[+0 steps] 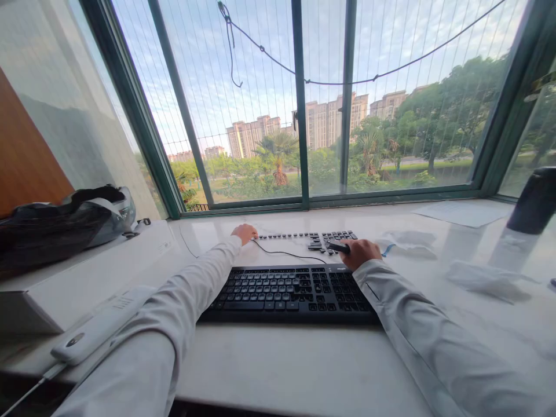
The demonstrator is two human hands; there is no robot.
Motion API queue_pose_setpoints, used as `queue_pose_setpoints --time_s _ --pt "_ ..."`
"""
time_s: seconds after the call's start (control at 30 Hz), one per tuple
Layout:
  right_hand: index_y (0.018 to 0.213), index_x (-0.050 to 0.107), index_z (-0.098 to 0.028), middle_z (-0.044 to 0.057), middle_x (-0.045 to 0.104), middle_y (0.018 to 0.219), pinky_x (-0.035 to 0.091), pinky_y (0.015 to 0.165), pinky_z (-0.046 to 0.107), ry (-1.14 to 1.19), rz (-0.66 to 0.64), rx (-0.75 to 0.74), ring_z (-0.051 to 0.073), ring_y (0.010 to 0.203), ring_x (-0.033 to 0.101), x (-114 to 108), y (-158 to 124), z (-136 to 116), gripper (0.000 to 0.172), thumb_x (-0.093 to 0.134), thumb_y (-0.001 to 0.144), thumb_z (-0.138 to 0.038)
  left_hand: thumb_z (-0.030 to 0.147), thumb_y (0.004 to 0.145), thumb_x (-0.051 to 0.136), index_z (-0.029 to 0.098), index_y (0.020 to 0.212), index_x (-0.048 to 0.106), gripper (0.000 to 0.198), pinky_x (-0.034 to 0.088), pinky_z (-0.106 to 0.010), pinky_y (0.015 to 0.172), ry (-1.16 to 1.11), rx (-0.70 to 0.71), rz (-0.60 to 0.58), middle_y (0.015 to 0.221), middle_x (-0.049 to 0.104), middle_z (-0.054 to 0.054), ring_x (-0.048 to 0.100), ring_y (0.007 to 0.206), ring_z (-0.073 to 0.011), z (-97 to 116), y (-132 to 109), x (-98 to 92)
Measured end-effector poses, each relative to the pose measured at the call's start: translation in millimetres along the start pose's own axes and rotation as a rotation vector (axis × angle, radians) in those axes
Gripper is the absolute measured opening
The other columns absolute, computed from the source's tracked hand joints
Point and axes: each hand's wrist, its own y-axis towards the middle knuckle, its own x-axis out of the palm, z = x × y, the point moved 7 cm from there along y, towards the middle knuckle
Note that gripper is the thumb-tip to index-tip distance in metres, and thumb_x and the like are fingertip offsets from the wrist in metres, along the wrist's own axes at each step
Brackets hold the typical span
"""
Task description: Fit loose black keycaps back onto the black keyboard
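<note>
A black keyboard (286, 292) lies on the white sill in front of me; many of its key positions look bare, while the space bar row still has caps. Behind it, loose black keycaps (284, 236) stand in a row, with more keycaps (341, 235) grouped at the right. My left hand (245, 233) rests at the row's left end, fingers curled together beside the last keycap; what they pinch is too small to see. My right hand (361, 253) is closed around a black-handled tool (337, 247), held above the keyboard's back right edge and pointing left toward the grouped keycaps.
A black cable (286, 253) curves behind the keyboard. Clear plastic bags (486, 281) and a paper sheet (463, 213) lie at right, near a dark bottle (533, 200). A white power strip (102, 324), white box (99, 266) and dark bag (56, 223) are at left. Windows stand behind.
</note>
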Motion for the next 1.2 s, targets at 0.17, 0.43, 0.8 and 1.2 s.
queue_pose_setpoints --time_s 0.17,0.43,0.8,1.2 --pt "0.102 0.068 -0.032 0.005 0.071 0.09 0.041 0.069 0.03 0.012 0.02 -0.011 0.023 0.084 0.063 -1 0 0 0.032 0.049 0.077 -0.035 0.037 0.083 0.05 0.025 0.087 0.074 0.027 0.044 -0.021 0.073 -0.019 0.01 0.006 0.101 0.07 -0.001 0.061 0.089 -0.0174 5 -4 -1.4" --pt "0.096 0.07 -0.031 0.004 0.071 0.087 0.041 0.067 0.03 0.005 0.017 0.0 0.022 0.081 0.063 -4 -2 -1 0.028 0.049 0.077 -0.033 0.044 0.079 0.053 0.031 0.088 0.073 0.025 0.044 -0.025 0.077 0.002 -0.027 0.02 0.098 0.07 0.0 0.061 0.089 -0.0197 -1 -6 -7.8" --pt "0.095 0.07 -0.031 0.006 0.071 0.087 0.041 0.068 0.031 0.033 0.007 -0.008 0.023 0.082 0.063 -5 -2 -2 0.027 0.048 0.08 -0.037 0.046 0.082 0.051 0.035 0.104 0.066 0.029 0.04 -0.027 0.085 0.04 0.068 0.077 0.116 0.062 0.003 0.056 0.104 -0.0204 12 -7 -20.5" --pt "0.098 0.069 -0.03 0.005 0.071 0.09 0.042 0.07 0.03 0.012 -0.003 -0.014 0.022 0.086 0.063 -2 0 -1 0.032 0.044 0.082 -0.04 0.046 0.079 0.056 0.031 0.104 0.065 0.03 0.042 -0.028 0.083 0.084 0.177 0.069 0.119 0.055 0.0 0.058 0.095 -0.0189 35 -2 -8.6"
